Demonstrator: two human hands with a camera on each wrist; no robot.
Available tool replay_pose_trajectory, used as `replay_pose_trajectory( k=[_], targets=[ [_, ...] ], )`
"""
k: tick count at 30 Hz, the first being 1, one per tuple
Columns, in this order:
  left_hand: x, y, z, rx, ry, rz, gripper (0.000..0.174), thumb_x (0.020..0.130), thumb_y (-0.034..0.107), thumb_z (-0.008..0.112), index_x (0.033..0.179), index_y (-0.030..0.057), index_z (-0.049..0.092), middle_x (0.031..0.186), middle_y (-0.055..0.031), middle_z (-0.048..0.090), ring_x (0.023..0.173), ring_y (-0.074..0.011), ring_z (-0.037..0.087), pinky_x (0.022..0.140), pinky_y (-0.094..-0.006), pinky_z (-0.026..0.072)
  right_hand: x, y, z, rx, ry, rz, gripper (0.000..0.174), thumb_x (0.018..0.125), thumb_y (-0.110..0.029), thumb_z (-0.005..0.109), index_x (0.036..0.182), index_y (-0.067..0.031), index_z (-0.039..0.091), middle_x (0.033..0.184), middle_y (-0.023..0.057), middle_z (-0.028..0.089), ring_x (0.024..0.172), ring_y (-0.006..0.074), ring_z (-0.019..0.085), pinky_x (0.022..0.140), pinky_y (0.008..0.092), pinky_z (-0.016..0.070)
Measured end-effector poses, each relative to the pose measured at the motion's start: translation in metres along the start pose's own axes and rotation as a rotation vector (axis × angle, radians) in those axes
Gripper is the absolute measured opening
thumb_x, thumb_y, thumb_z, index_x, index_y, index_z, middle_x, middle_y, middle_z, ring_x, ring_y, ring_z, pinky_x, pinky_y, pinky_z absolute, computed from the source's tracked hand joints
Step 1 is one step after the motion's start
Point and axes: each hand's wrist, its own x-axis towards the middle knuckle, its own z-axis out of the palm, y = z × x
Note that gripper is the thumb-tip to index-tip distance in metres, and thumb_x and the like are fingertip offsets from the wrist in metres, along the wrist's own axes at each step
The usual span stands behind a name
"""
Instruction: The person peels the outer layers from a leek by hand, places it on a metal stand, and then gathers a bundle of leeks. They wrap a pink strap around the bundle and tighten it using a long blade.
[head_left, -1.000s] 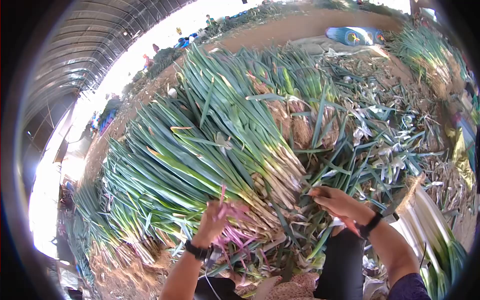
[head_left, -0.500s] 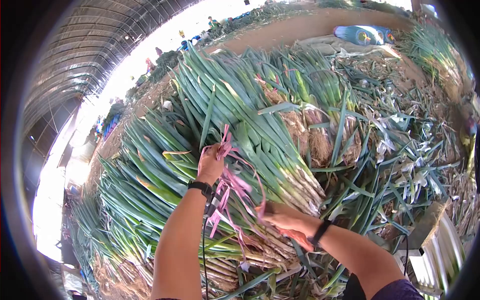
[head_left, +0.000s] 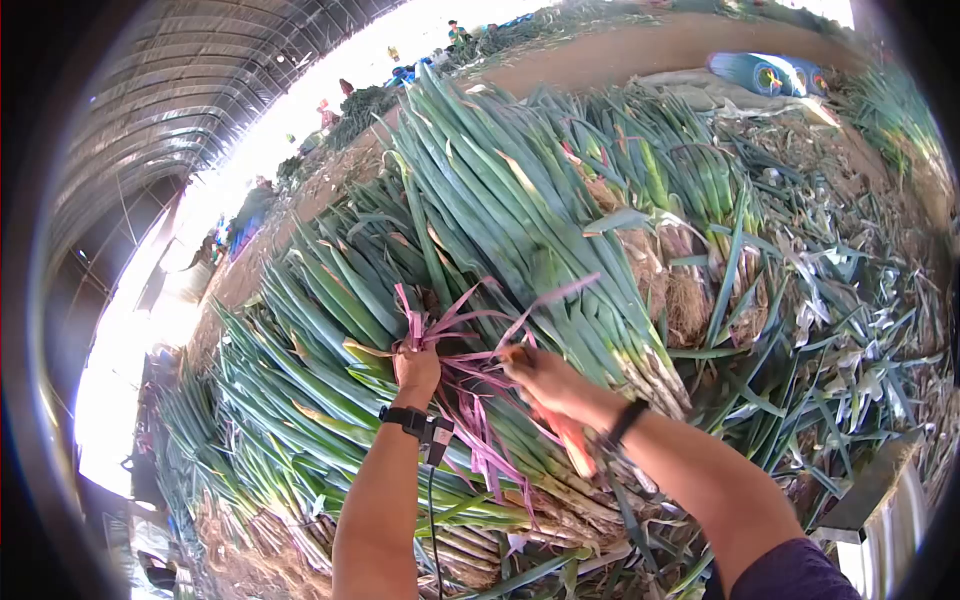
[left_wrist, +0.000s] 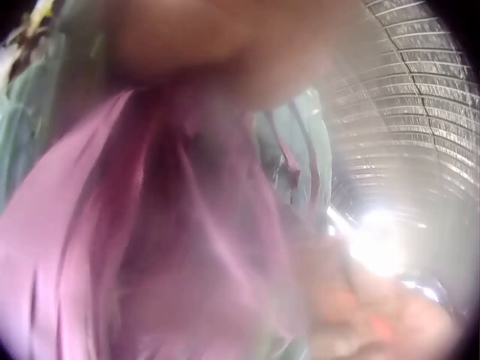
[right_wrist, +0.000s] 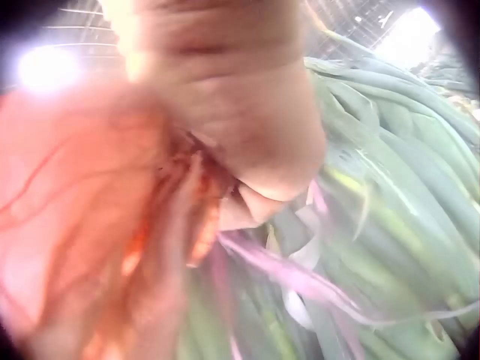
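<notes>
In the head view the left hand [head_left: 418, 372] grips a bunch of pink strips [head_left: 486, 440] over the green onion leaves. Close by on the right, the right hand [head_left: 552, 382] pinches a pink strip, and an orange-red thing [head_left: 568, 440] hangs from under its palm. The left wrist view is filled by the pink strips [left_wrist: 150, 225] below blurred fingers. Curled fingers cover part of the orange-red material [right_wrist: 75, 210] in the right wrist view, with a pink strip [right_wrist: 300, 277] running out below them. Under both hands lie long onions [head_left: 540, 240] with pale stalks toward the person.
Bundled onions with roots [head_left: 690, 300] lie beyond, right of centre. Loose leaf scraps [head_left: 840, 300] cover the right side. A metal-edged thing [head_left: 868, 490] stands at lower right. Patterned blue bundles [head_left: 765, 75] lie at the back, and people [head_left: 458, 34] are far off.
The left hand has moved slightly down in the picture with the pink strips, now more spread out. The right hand, earlier lower and to the right, has come up beside it, with a strip stretched out.
</notes>
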Motion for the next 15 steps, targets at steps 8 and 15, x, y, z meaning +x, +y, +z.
replay_pose_trajectory(
  k=[8,15],
  targets=[
    [0.02,0.047,0.0,-0.908,0.029,-0.355,0.015,0.089,0.02,0.053,0.089,0.0062,0.06,0.08,-0.0041,0.064,0.069,-0.0136,0.058,0.062,-0.0271,0.0462,-0.081,-0.021,-0.023,-0.16,0.065,-0.066,0.041,0.095,-0.033,0.041,0.126,-0.0057,0.044,0.068,0.0044,0.052,0.06,0.0108,0.051,0.057,0.0305,0.0458],
    [0.055,0.077,0.027,-0.075,-0.023,0.71,0.013,0.086,0.01,0.056,0.097,0.0063,0.061,0.079,-0.008,0.063,0.074,-0.0183,0.061,0.066,-0.0288,0.046,-0.027,-0.059,-0.037,-0.153,0.057,-0.011,0.047,0.093,-0.041,0.044,0.122,-0.0051,0.047,0.067,0.0021,0.047,0.059,0.0125,0.045,0.055,0.0278,0.0423]
  ],
)
